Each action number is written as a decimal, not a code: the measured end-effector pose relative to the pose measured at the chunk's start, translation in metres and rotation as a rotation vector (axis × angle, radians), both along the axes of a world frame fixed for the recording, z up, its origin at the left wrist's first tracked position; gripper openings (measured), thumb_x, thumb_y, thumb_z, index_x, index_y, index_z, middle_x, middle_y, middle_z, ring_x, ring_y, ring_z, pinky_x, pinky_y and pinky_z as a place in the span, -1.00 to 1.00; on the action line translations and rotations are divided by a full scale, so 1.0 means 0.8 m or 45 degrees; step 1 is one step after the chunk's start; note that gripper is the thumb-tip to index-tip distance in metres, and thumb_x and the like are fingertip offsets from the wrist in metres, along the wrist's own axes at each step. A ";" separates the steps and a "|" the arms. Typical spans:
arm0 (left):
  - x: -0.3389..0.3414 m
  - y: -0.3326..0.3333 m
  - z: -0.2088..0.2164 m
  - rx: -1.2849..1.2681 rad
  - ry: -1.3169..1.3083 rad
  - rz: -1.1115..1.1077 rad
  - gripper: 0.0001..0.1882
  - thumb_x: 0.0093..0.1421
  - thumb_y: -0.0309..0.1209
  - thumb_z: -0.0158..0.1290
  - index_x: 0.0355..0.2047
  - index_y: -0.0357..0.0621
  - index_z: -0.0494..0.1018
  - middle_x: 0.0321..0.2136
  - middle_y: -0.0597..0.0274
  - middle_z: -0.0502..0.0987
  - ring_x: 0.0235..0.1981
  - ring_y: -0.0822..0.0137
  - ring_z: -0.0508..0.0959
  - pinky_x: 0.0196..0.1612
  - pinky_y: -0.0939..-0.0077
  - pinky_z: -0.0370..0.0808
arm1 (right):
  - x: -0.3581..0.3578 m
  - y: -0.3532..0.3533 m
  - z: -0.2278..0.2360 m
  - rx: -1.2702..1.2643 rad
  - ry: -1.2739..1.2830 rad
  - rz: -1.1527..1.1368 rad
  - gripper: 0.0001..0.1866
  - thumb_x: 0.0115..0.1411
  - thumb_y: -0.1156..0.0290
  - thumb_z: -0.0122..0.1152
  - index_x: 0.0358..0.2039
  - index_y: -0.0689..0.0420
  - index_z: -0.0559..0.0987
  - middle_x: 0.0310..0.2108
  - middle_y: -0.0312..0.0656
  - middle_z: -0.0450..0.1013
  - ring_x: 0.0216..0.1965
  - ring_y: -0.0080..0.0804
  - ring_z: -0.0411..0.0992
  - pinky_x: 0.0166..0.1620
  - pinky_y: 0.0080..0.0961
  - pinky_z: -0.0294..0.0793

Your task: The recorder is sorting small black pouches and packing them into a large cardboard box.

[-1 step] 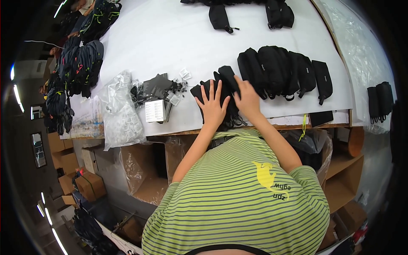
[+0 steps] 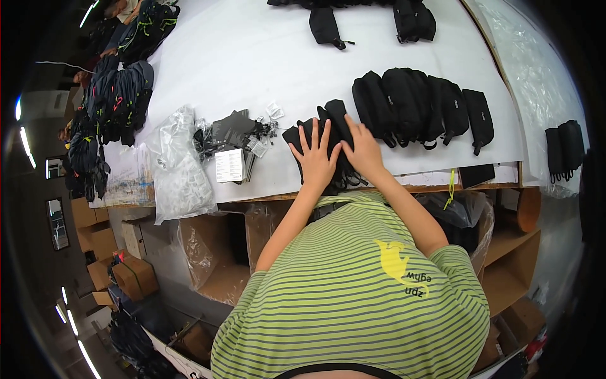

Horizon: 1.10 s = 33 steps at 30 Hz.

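Note:
My left hand [image 2: 315,158] lies flat with fingers spread on a small black pouch [image 2: 292,135] near the table's front edge. Beside it, my right hand [image 2: 365,153] rests its stretched fingers against another black pouch [image 2: 336,114]. The thumbs of both hands come close together over the dark fabric. Neither hand is closed round anything. Cords or straps [image 2: 346,180] stick out below the pouches. Parts of the pouches are hidden under my hands.
To the right stands a row of black pouches [image 2: 404,104]. On the left lie dark cards and small parts [image 2: 237,129], a stack of white cards [image 2: 230,165] and a clear plastic bag [image 2: 180,170]. Dark backpacks [image 2: 120,95] are heaped at the far left. Open cardboard boxes [image 2: 221,284] sit under the table.
My right hand has shifted slightly left and down, closer to my left hand. The upright pouch beside it has tilted or settled a little. My left hand stays put.

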State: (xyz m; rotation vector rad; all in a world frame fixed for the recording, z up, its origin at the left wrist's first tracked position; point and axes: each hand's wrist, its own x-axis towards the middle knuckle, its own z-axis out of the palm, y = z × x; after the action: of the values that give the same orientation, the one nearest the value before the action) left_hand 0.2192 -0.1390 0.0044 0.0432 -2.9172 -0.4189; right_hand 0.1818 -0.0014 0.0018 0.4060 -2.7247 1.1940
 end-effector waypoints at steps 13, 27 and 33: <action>-0.008 0.002 -0.006 -0.014 0.077 -0.361 -0.53 0.26 -0.15 -0.15 0.19 0.20 0.22 0.26 0.36 0.10 0.28 0.14 0.04 0.26 -0.03 -0.19 | -0.005 0.016 -0.026 -0.156 -0.547 0.134 -0.60 0.17 0.30 0.01 0.02 0.12 0.45 -0.06 -0.02 0.40 -0.06 -0.10 0.38 -0.01 -0.31 0.35; -0.010 0.008 -0.007 -0.143 -0.014 -0.359 -0.43 0.22 0.02 -0.15 0.24 0.31 0.13 0.29 0.36 0.03 0.30 0.08 -0.04 0.25 -0.10 -0.22 | -0.088 0.043 -0.036 0.484 -0.086 -0.157 -0.38 -0.10 0.61 0.10 0.06 -0.08 0.38 -0.07 -0.01 0.33 -0.05 -0.01 0.33 -0.05 -0.33 0.39; -0.009 0.000 -0.005 -0.060 -0.022 -0.365 -0.40 0.19 -0.02 -0.09 0.22 0.16 0.15 0.28 0.32 0.05 0.30 0.07 -0.04 0.25 -0.08 -0.23 | -0.082 0.056 0.002 -1.352 -0.639 -0.109 -0.52 -0.02 0.58 -0.02 -0.01 0.15 0.47 -0.13 -0.27 0.44 -0.21 -0.49 0.40 -0.12 -0.63 0.38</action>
State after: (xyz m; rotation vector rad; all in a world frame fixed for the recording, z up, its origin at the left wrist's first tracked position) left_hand 0.2117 -0.1389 0.0005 -0.3836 -2.9561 -0.3932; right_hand 0.1165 0.0437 0.0032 -0.1750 -1.8987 2.6783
